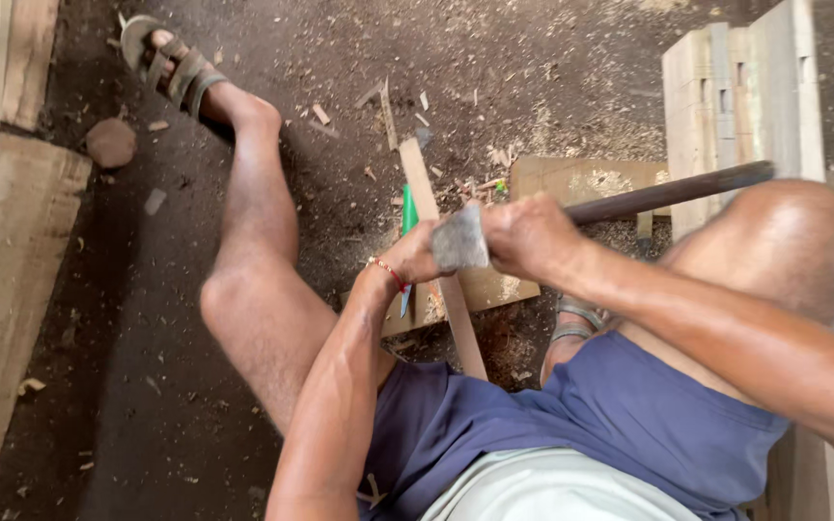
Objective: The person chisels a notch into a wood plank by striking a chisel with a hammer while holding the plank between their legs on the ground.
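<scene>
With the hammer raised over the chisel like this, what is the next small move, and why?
Probably bring the hammer straight down onto the chisel's top. The right hand holds it by its dark handle, head raised just above the left hand, which steadies the green-handled chisel on the wood strip. A short, controlled blow seems safest, since the fingers are close.

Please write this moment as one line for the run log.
right hand: grips hammer by its dark handle | left hand: holds green-handled chisel on wooden strip | setting: dirt floor with wood chips
</scene>
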